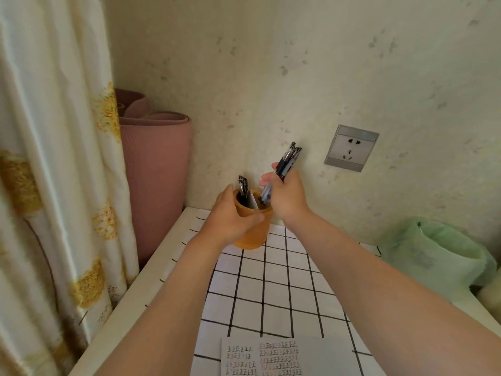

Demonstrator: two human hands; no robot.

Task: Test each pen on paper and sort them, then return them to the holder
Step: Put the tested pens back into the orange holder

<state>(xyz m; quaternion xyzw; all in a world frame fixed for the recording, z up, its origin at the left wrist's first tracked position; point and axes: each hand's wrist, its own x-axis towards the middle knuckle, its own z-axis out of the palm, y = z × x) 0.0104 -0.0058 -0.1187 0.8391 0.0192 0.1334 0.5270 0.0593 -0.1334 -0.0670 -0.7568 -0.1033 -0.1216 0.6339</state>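
An orange-brown pen holder [257,232] stands near the far edge of the table, tilted a little toward me. My left hand [230,215] grips it around the side. Two dark pens [243,187] stand in its left compartment beside a white divider. My right hand [284,196] holds a bundle of black pens [287,161] above the holder, their lower tips reaching into its right compartment. A sheet of paper [273,358] with rows of handwritten marks lies at the near edge.
The table [271,289] has a white cloth with a black grid. A rolled pink mat [157,172] leans at the left behind a flowered curtain [54,185]. A green plastic bag [439,256] sits at the right. A wall socket [351,148] is above.
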